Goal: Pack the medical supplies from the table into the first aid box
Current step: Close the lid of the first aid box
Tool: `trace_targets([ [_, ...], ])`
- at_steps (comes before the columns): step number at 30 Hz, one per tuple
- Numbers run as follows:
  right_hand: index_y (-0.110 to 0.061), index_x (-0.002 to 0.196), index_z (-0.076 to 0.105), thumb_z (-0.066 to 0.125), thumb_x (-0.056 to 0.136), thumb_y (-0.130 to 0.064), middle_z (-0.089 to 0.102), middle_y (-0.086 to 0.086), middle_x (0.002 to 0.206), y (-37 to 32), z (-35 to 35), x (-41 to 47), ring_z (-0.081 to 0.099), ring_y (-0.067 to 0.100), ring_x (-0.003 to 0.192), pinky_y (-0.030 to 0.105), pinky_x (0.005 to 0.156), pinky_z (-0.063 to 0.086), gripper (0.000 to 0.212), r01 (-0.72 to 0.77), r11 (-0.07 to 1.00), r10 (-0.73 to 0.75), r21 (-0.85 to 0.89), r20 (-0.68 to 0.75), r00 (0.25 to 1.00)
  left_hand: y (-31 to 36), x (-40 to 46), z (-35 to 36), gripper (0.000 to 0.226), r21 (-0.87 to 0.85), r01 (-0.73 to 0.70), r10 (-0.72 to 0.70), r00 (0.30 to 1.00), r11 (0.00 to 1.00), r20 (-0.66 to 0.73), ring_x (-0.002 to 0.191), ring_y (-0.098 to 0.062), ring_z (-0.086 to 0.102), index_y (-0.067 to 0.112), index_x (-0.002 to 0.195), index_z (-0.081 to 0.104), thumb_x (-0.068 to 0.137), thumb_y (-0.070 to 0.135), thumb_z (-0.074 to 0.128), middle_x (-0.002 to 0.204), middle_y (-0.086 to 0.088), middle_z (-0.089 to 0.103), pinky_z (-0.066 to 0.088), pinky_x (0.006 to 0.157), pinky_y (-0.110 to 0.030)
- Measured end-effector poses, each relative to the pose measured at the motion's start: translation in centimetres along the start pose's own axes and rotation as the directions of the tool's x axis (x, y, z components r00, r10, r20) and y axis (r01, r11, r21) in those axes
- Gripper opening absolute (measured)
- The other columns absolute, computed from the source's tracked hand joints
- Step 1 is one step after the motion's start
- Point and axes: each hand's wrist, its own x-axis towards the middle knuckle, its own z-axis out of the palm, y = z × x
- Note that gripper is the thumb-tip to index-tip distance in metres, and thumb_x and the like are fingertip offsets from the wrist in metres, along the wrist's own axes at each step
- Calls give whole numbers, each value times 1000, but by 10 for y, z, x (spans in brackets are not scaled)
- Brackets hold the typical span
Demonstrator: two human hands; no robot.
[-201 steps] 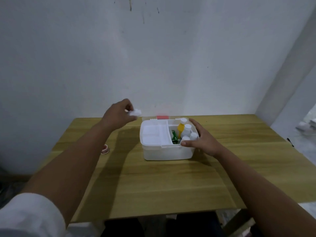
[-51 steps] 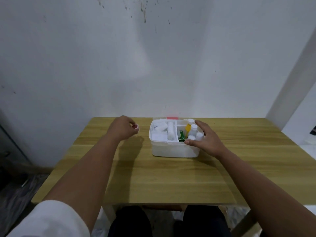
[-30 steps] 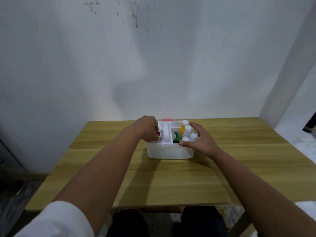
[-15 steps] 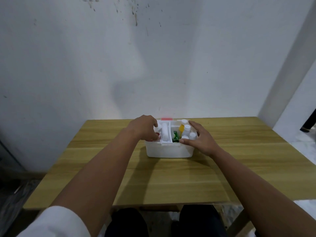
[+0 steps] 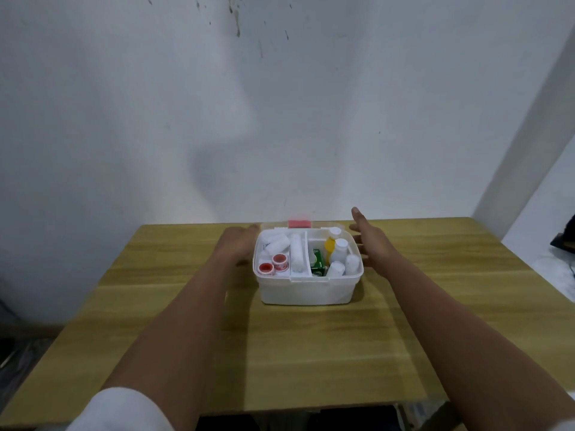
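Observation:
The white first aid box [image 5: 308, 292] stands open in the middle of the wooden table [image 5: 295, 353]. Its left compartment holds two red-and-white tape rolls [image 5: 273, 265] and white bandage rolls [image 5: 296, 250]. A green box [image 5: 318, 262], a yellow bottle [image 5: 329, 246] and white bottles [image 5: 340, 248] fill the right side. My left hand [image 5: 238, 244] lies beside the box's left wall, fingers stretched toward the back, holding nothing. My right hand [image 5: 368, 239] is open beside the right wall, fingers spread, empty.
The box's lid with a red clasp [image 5: 299, 223] hangs behind the box against the white wall. The table's far edge meets the wall. A dark object [image 5: 564, 241] lies off the table at the right.
My left hand put the tape roll in the left compartment and drew out to the box's left side. My right hand let go of the box's right rim and opened beside it.

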Motion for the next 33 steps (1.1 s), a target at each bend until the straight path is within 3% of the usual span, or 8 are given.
trace_targets([
  [3,-18,131,64,48,78,-90,69,8,127,-4,4,14,66,31,114,54,106,49,91,-59,998,59,-8,50,997,-3,15,4,68,-102,130,-115,983,986,141,101,-30,70,12,114,68,90,75,55,110,-7,74,55,100,-47],
  [6,-19,119,70,48,82,-87,74,6,118,-10,10,20,70,28,108,51,103,52,80,-26,1000,26,-10,27,999,7,21,8,71,-196,117,-89,986,974,144,104,-29,69,13,114,69,90,78,53,112,-6,73,54,98,-46],
  [9,-16,129,67,49,87,-81,73,3,119,-19,14,19,70,25,103,43,87,55,80,13,1000,-13,22,-15,1000,21,21,8,71,-264,73,-46,993,962,104,107,-27,67,13,118,68,91,77,55,117,-3,72,51,105,-50],
  [15,-22,126,70,50,91,-76,78,-5,109,-46,10,2,74,16,100,47,102,51,67,246,966,-236,76,-128,963,50,5,-8,74,-324,-80,106,992,943,64,114,-23,66,18,134,65,95,77,46,125,-2,73,50,104,-47],
  [21,-19,110,77,52,98,-64,78,-8,104,-30,9,-45,72,12,105,28,86,49,53,455,888,-425,68,-261,867,43,-24,-17,70,-315,-196,200,980,929,-20,119,-19,64,24,113,75,94,81,39,126,2,73,50,105,-47],
  [24,-24,111,77,58,100,-52,76,-12,109,-2,12,-66,69,10,114,31,99,54,36,532,844,-497,58,-283,820,26,-40,-15,71,-258,-234,236,971,937,-22,128,-20,60,22,138,66,97,75,44,140,2,66,47,112,-48],
  [29,-17,134,69,65,89,-59,72,-3,130,35,16,-85,64,11,124,45,109,51,62,551,834,-538,-18,-243,807,-8,-72,-10,43,-204,-368,373,928,907,-12,122,-15,63,24,132,70,103,53,55,131,8,69,47,111,-41],
  [33,-22,139,64,78,79,-59,65,-7,137,44,23,-101,61,10,125,37,109,50,72,526,840,-542,-131,-218,812,-34,-84,-1,63,-74,-429,434,896,900,94,120,-6,63,34,158,46,100,55,61,149,9,54,45,110,-34],
])
